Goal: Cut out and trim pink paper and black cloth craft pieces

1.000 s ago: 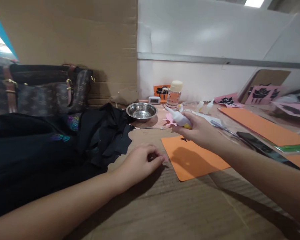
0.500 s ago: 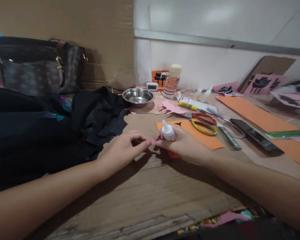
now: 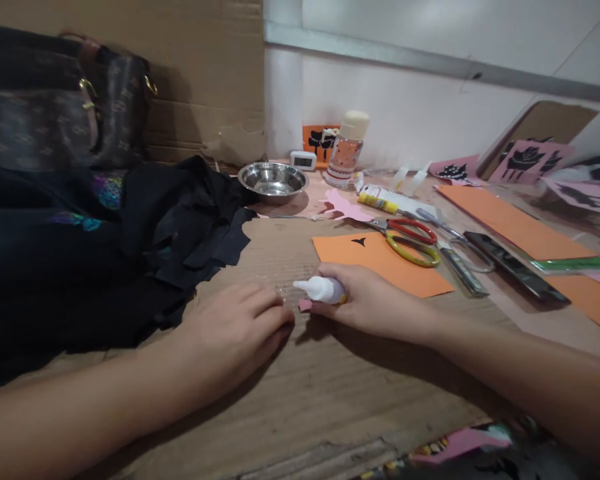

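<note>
My right hand [image 3: 370, 297] is closed round a small white glue bottle [image 3: 323, 290], which lies tilted with its nozzle pointing left. A small pink paper piece [image 3: 305, 305] sticks out at the thumb tip of the same hand. To its left, my left hand [image 3: 240, 327] rests low over the cardboard [image 3: 290, 380], its fingers curled together and its fingertips hidden beneath. Anything inside it cannot be seen. Behind my right hand lies an orange sheet [image 3: 337, 250] bearing a small black cutout [image 3: 359, 241].
Red-and-yellow scissors [image 3: 413, 230], a cutter knife [image 3: 463, 270], a phone [image 3: 517, 270] and orange card [image 3: 515, 223] lie right. A metal bowl [image 3: 273, 181], timer [image 3: 303, 161] and bottle [image 3: 347, 150] stand behind. Black cloth [image 3: 175, 227] covers the left side, before a brown bag [image 3: 115, 107].
The glue bottle has gone from upright to tilted leftward. My left hand has let go of the pink piece, moved down and left, and curled its fingers. The head view has shifted slightly.
</note>
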Motion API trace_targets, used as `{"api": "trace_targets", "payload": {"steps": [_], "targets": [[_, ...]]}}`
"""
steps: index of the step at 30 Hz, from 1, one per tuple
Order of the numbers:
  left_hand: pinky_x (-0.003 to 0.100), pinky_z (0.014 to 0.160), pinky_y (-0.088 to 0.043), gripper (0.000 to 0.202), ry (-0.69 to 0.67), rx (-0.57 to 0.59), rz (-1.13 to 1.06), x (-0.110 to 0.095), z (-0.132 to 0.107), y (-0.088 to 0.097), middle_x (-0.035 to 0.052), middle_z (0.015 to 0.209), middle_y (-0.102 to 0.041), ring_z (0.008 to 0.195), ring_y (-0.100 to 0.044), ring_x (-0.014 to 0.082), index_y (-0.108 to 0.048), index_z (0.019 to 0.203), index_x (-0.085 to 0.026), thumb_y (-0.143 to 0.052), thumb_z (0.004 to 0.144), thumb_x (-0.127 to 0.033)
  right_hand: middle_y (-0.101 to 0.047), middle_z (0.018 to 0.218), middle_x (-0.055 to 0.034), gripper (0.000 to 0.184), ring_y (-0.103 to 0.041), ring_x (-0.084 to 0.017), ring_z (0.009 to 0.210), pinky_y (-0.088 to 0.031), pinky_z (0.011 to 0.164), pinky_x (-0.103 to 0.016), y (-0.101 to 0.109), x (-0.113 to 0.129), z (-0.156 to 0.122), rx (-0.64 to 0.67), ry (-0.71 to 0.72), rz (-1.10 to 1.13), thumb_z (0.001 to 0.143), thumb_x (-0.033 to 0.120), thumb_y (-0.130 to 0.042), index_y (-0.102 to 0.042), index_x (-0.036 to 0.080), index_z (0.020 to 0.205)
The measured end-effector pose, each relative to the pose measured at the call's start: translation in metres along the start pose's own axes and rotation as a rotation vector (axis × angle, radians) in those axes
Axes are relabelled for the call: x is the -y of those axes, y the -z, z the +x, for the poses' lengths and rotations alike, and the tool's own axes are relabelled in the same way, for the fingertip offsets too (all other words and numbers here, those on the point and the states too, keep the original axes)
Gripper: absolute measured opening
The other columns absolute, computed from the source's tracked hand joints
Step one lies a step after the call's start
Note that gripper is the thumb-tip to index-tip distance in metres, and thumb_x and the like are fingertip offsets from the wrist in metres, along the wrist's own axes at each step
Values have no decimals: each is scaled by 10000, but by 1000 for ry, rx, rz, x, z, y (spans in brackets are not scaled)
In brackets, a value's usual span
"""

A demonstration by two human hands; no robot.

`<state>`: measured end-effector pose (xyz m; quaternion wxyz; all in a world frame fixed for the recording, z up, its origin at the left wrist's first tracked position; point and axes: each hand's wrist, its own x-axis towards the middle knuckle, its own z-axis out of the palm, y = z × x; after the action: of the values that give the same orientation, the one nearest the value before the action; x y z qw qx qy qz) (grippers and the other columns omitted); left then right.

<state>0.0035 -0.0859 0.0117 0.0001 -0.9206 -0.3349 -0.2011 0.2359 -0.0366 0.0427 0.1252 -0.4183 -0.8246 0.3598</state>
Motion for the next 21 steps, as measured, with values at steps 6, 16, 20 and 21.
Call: {"api": "trace_targets", "payload": {"steps": [6,16,20,21], "targets": [[394,742,-529,217,-80,-24,60,-8,-2,-1,89,1007,-707,855,-656,256,-639,1159,-140,-567,954,-140,-663,788,19,166,-605,-149,686,-452,618,-250,-2,-1,3,-29,22,16,906,337,-702,-603,207,873],[329,771,-471,110,14,-205,-128,8,3,9,20,984,-694,895,-634,194,-609,1028,-233,-638,977,-327,-772,830,-49,172,-641,-205,719,-461,621,-352,-2,-4,-17,-329,1067,-790,976,190,-546,-645,246,847],[342,770,-432,53,-134,-201,-18,7,-3,13,19,962,-695,855,-593,191,-597,1035,-222,-615,987,-214,-777,850,23,123,-676,-177,743,-447,565,-324,3,8,-21,-196,1016,-696,928,290,-646,-668,329,814],[350,779,-433,59,-156,-193,-4,7,-4,14,24,966,-698,858,-589,196,-599,1045,-217,-604,989,-200,-778,852,28,111,-684,-175,747,-442,553,-321,4,10,-22,-157,986,-684,921,316,-656,-672,337,813]]}}
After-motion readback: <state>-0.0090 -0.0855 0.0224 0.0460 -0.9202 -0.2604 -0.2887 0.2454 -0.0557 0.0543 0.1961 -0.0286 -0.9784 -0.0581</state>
